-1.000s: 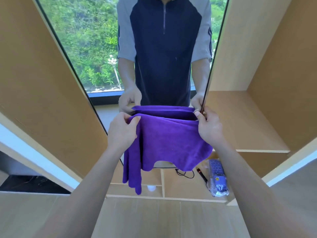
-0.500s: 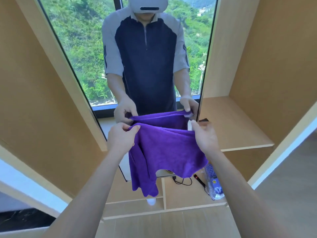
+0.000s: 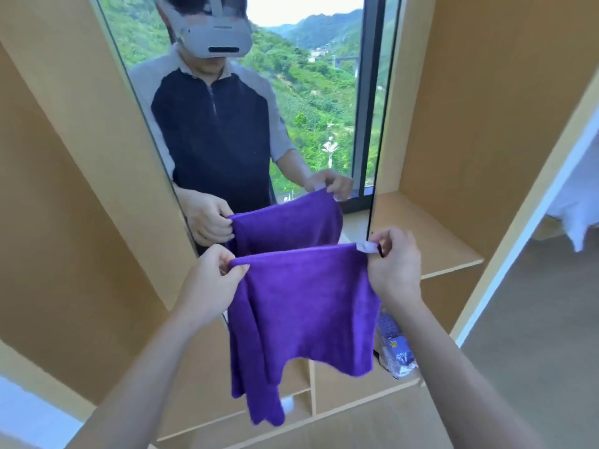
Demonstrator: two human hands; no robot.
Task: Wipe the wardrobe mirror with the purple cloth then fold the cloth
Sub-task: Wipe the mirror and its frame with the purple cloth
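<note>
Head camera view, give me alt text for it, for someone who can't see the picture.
Two bare hands hold a purple cloth up by its top edge before a wardrobe mirror, the left hand and right hand each pinching a corner. The cloth hangs doubled and uneven. The mirror reflects the person and green hills; wooden shelves flank it.

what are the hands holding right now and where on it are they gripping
Both hold the purple cloth by its top edge: the left hand pinches the upper left corner, the right hand the upper right corner by the white tag. The rest hangs free.
</note>
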